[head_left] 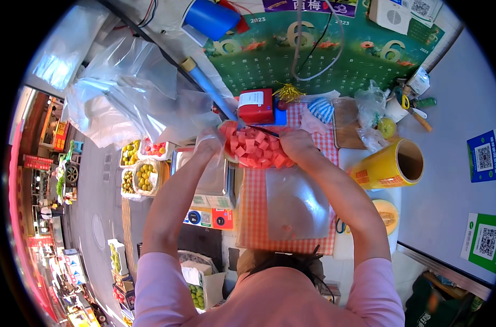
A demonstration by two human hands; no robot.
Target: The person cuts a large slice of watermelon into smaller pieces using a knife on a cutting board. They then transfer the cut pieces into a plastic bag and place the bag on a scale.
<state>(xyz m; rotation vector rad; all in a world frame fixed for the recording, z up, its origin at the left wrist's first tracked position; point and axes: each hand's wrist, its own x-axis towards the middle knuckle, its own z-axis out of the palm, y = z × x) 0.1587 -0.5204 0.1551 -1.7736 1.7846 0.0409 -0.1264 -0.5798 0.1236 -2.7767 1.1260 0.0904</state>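
Cubed red watermelon (261, 150) is heaped in front of me at the far side of a red-and-white checked cloth (253, 218). My left hand (209, 144), covered in clear plastic, is closed at the left edge of the watermelon, where a bit of rind shows; its fingertips are partly hidden. On the right side of the heap, my right hand (298, 146) grips a knife whose dark blade (263, 130) points left across the top of the cubes. A clear plastic sheet (298, 204) lies on the cloth between my forearms.
A yellow roll of cling film (392, 163), a cut melon (387, 216) and scissors (341, 225) lie to the right. A scale (207, 177) stands left, beside trays of fruit (145, 177). Behind are a red box (255, 106), a wooden board (347, 124) and hanging plastic bags (131, 90).
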